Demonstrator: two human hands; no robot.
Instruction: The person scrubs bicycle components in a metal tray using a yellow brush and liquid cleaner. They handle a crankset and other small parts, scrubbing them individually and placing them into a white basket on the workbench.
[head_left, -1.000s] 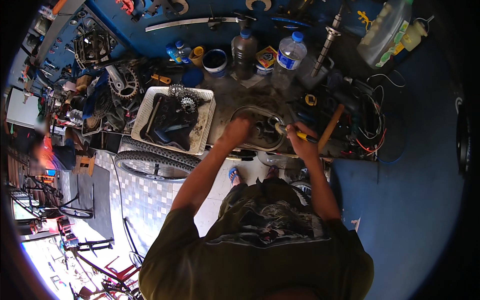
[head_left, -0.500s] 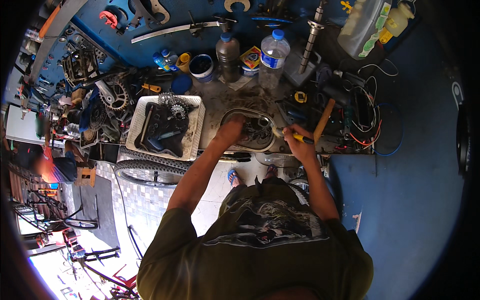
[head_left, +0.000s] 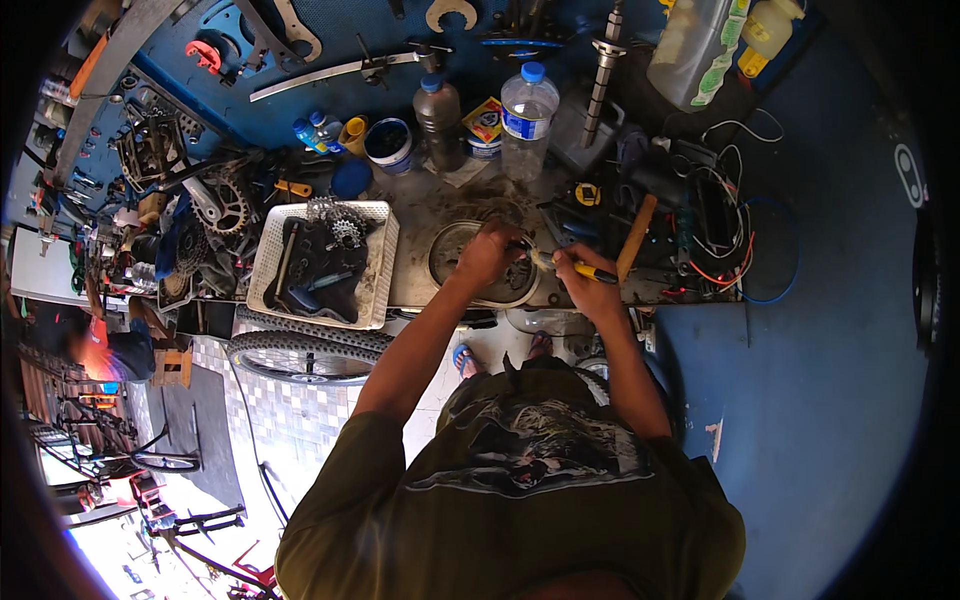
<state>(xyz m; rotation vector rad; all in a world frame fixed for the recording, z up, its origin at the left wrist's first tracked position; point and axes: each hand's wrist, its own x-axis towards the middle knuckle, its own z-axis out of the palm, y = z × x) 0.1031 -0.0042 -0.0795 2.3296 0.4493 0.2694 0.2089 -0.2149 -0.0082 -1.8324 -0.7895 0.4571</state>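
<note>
My right hand is closed around a brush with a yellow and black handle. Its pale bristles point left, over the right side of an oval metal pan. My left hand is above the pan, its fingers pinched on a small dark part close to the bristles. What kind of part it is, I cannot make out. Murky liquid and some dark pieces lie in the pan, partly hidden by my left hand.
Left of the pan stands a white plastic basket with bike cassette cogs and tools. Bottles and tubs line the back. A wooden handle and tangled cables lie right. A person is far left.
My left hand has come up from inside the pan and moved right, bringing a small dark part to the brush. The whole view has shifted slightly.
</note>
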